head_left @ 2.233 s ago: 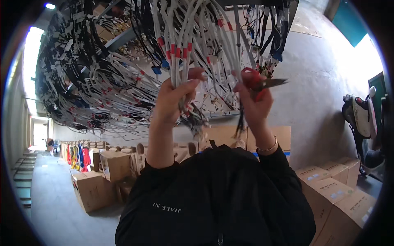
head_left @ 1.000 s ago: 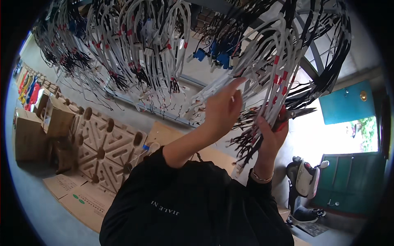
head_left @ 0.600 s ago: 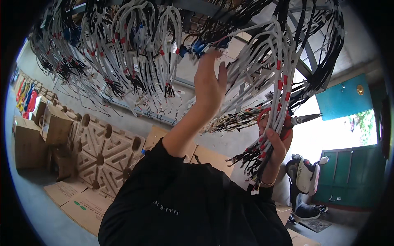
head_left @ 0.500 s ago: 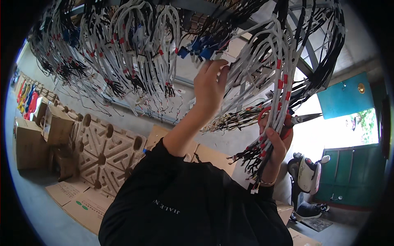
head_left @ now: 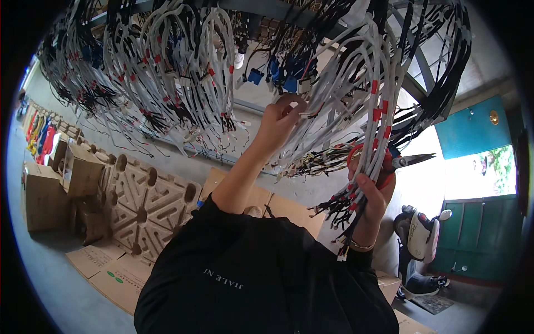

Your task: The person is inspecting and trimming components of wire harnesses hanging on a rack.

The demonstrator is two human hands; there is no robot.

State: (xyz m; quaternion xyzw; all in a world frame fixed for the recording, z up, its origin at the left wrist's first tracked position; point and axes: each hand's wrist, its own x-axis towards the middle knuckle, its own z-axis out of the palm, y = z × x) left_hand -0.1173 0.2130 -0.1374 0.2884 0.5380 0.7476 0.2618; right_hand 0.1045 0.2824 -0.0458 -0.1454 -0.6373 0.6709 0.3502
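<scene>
Beneath the hanging blue connectors [head_left: 289, 83] is my left hand [head_left: 278, 122], its thumb and fingers curled together beside the white-sleeved cables. Whatever lies between those fingertips is too small to name. My right hand [head_left: 374, 197] is closed around a wire harness [head_left: 375, 131], a bundle of white-sleeved cables with red tape bands. The harness's black lower ends fan out below the fist, with small white plugs [head_left: 341, 257] at the bottom. Held in that same hand are red-handled scissors [head_left: 414, 161], their dark blades pointing right. The palm side is partly hidden by cables.
More wire harnesses [head_left: 167, 72] hang in a dense row from a metal rack [head_left: 278, 10] overhead. Behind stand a moulded pallet [head_left: 147, 203], cardboard boxes [head_left: 44, 195] and flat cardboard [head_left: 111, 273]. A scooter [head_left: 417, 239] is parked at right by a green door [head_left: 473, 239].
My left hand has moved slightly down from the blue connectors, which now hang apart from it. My right hand keeps the harness and scissors in nearly the same place.
</scene>
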